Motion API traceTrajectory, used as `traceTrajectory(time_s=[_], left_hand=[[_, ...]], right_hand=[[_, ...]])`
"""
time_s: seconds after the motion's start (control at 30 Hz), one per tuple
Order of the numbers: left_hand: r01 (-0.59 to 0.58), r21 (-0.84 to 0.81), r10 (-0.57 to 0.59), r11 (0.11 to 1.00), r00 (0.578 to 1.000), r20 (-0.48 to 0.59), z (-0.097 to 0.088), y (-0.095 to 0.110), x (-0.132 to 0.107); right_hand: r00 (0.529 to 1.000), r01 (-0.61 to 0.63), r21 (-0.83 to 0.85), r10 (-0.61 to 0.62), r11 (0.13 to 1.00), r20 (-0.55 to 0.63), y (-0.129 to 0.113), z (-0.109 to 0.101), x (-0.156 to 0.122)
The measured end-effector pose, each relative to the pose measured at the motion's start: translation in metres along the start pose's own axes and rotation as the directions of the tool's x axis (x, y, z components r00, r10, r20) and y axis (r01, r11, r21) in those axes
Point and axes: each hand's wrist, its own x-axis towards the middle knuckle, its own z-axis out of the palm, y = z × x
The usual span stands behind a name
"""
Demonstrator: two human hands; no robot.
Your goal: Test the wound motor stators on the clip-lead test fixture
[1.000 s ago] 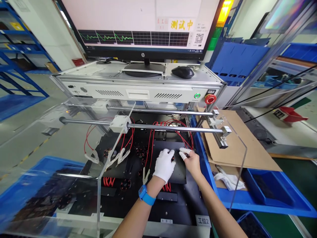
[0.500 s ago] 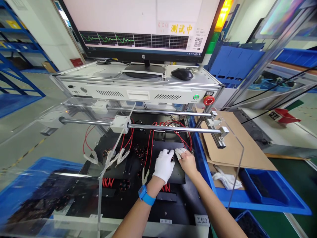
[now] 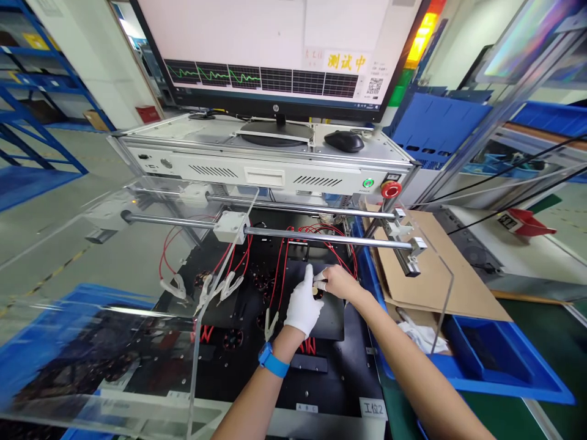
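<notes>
My left hand [image 3: 303, 305], in a white glove with a blue watch at the wrist, is closed around a small round motor stator [image 3: 318, 294] on a black plate [image 3: 330, 321]. Its thumb or a finger points up and away. My right hand [image 3: 337, 282], with white finger cots on some fingertips, reaches in from the right. Its fingers are bent together at the stator's far edge; what they pinch is hidden. Left of my hands, a white clip [image 3: 271, 324] hangs on red wires. Another stator [image 3: 232, 338] lies farther left on the black fixture.
Metal rods [image 3: 321, 237] cross above the fixture, and a clear plastic cover [image 3: 195, 366] stands at left. More white clips [image 3: 229, 285] hang there. Behind are a monitor [image 3: 275, 109], a mouse [image 3: 343, 141] and a red stop button [image 3: 391, 189]. Cardboard [image 3: 440, 269] and a blue bin [image 3: 493, 351] lie right.
My right hand has moved left and inward, from the right part of the plate to the stator. My left hand stays at the stator. The view has shifted slightly.
</notes>
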Motion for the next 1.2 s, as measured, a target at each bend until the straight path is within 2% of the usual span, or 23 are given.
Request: traceTrajectory(time_s=[0.13,0.2,0.27,0.33,0.4,0.47,0.53,0.63,0.7,0.77,0.87,0.93,1.0,1.07,1.1,1.13,1.17,1.2], left_hand=[[-0.003,0.058,0.002,0.998,1.0,0.004,0.002,-0.001,0.0],[-0.006,0.088,0.006,0.996,1.0,0.004,0.002,-0.001,-0.001],[-0.001,0.093,0.0,0.996,1.0,0.005,0.002,-0.002,-0.002],[0.007,0.076,-0.006,0.997,1.0,-0.007,0.003,-0.002,-0.003],[0.002,0.055,-0.001,0.998,1.0,-0.028,0.004,-0.003,-0.004],[-0.006,0.043,0.008,0.999,0.999,-0.041,0.005,-0.003,-0.005],[-0.007,0.047,0.009,0.999,0.999,-0.043,0.006,-0.004,-0.005],[0.0,0.063,0.004,0.998,0.998,-0.067,0.008,-0.004,-0.005],[0.01,0.071,-0.004,0.997,0.997,-0.083,0.009,-0.003,-0.005],[0.023,0.073,-0.017,0.997,0.996,-0.091,0.011,-0.002,-0.006],[0.02,0.026,-0.017,0.999,0.995,-0.097,0.012,-0.003,-0.007],[-0.024,-0.062,0.018,0.998,0.994,-0.105,0.01,-0.008,-0.008],[-0.09,-0.221,0.065,0.971,0.991,-0.114,0.005,-0.019,-0.011],[-0.131,-0.361,0.078,0.923,0.984,-0.158,0.0,-0.033,-0.013],[-0.156,-0.374,0.09,0.914,0.978,-0.188,-0.003,-0.041,-0.015],[-0.194,-0.339,0.125,0.92,0.968,-0.216,-0.004,-0.047,-0.015],[-0.25,-0.262,0.191,0.932,0.954,-0.232,-0.005,-0.052,-0.016],[-0.32,-0.161,0.281,0.934,0.933,-0.225,-0.005,-0.056,-0.016]], right_hand=[[0.997,-0.073,-0.306,0.061,0.949,-0.049,-0.013,0.006,0.004],[0.994,-0.096,-0.344,0.072,0.934,-0.08,-0.015,0.01,0.005],[0.989,-0.114,-0.187,0.093,0.976,-0.117,-0.01,0.016,0.004],[0.975,-0.115,0.168,0.144,0.979,-0.171,0.001,0.024,-0.002],[0.947,-0.072,0.512,0.22,0.856,-0.233,0.014,0.033,-0.011],[0.92,0.002,0.647,0.252,0.762,-0.3,0.021,0.04,-0.02],[0.919,0.06,0.573,0.179,0.817,-0.352,0.021,0.045,-0.028],[0.911,0.062,0.283,0.061,0.957,-0.407,0.009,0.049,-0.031],[0.88,0.028,0.15,0.047,0.988,-0.473,0.001,0.052,-0.029],[0.837,-0.001,0.11,0.062,0.994,-0.544,-0.003,0.056,-0.025],[0.812,-0.035,0.177,0.131,0.984,-0.569,-0.001,0.062,-0.017],[0.824,-0.055,0.264,0.193,0.963,-0.533,0.003,0.064,-0.011],[0.843,-0.076,0.335,0.24,0.939,-0.481,0.006,0.062,-0.009],[0.868,-0.087,0.416,0.274,0.905,-0.415,0.011,0.057,-0.01],[0.868,-0.086,0.472,0.299,0.877,-0.397,0.016,0.053,-0.012],[0.848,-0.086,0.526,0.339,0.846,-0.408,0.022,0.049,-0.015],[0.805,-0.088,0.563,0.391,0.822,-0.446,0.031,0.045,-0.018],[0.742,-0.103,0.566,0.442,0.818,-0.504,0.042,0.042,-0.022]])
